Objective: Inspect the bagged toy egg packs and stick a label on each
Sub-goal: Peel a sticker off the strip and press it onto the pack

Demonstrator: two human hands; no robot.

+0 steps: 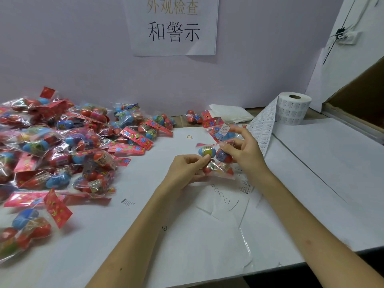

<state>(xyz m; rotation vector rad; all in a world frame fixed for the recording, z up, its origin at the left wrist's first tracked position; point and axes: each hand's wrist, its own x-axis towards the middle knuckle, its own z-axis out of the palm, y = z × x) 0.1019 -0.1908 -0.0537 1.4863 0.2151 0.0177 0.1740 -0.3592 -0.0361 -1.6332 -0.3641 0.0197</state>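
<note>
Inspecting: left hand [187, 168] and right hand [246, 152] both pinch one egg pack [217, 163]; next, likely peel from label strip [260, 129]

A pale lilac wall [62, 48] stands behind a white paper-covered tabletop [311, 183]. A white paper sign [172, 26] with black and faded gold Chinese characters hangs on it. At right, a white wall socket [347, 37] holds black cables above a brown cardboard box [357, 96].
</note>
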